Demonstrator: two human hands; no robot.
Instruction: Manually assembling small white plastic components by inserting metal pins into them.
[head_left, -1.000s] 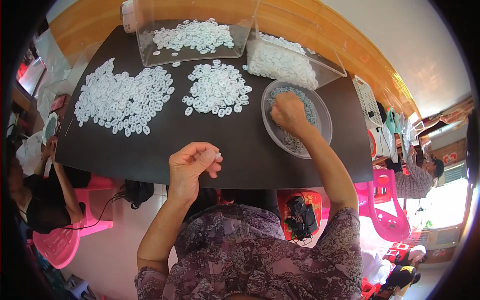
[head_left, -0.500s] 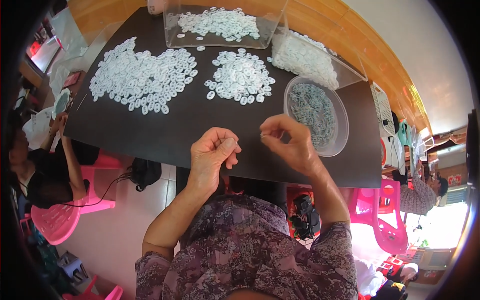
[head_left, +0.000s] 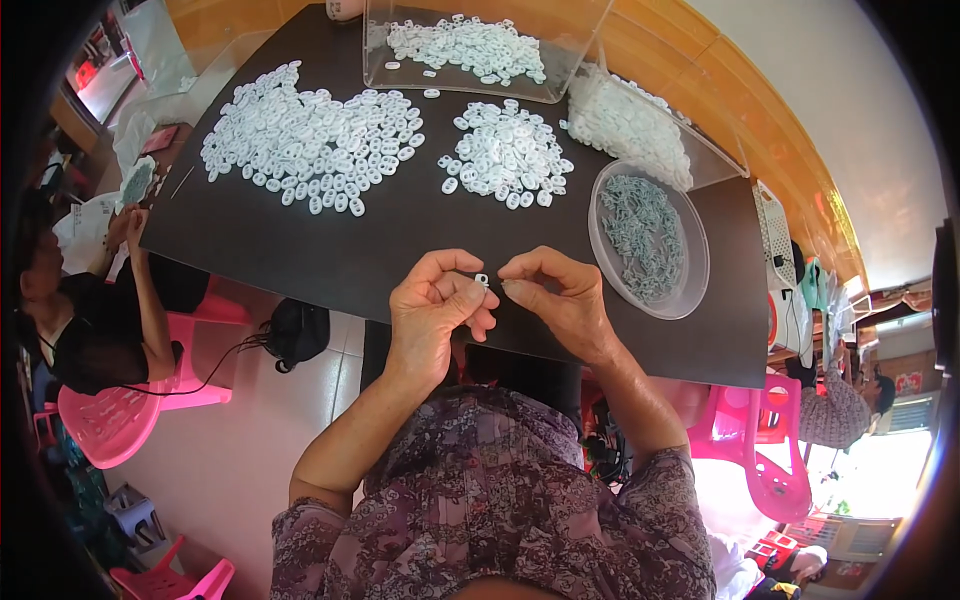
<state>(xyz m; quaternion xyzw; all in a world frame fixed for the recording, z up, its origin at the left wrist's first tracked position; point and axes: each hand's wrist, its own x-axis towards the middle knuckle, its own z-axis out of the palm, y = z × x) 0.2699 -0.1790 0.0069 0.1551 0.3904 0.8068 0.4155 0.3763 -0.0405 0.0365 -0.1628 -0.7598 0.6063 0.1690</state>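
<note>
Between the thumb and fingers of my left hand (head_left: 428, 310) is a small white oval plastic piece (head_left: 482, 281) with a dark hole in it. My right hand (head_left: 568, 308) is just to its right, thumb and forefinger pinched, fingertips close to the piece. Whatever those fingertips hold is too small to name. Both hands are above the near edge of the dark table (head_left: 270, 262). Right of my right hand stands a round clear tub (head_left: 692, 285) of small grey metal parts (head_left: 640, 235), which look like screws.
Loose white oval pieces form a large pile (head_left: 300, 145) at left and a smaller pile (head_left: 510, 155) mid-table. Two clear bins (head_left: 590, 50) at the back hold more. A person (head_left: 105, 330) sits at left near pink chairs (head_left: 112, 425); another pink chair (head_left: 775, 450) is at right.
My right hand has moved left, away from the tub, to the fingertips of my left hand. The white piece in my left hand now shows plainly. The view has shifted slightly.
</note>
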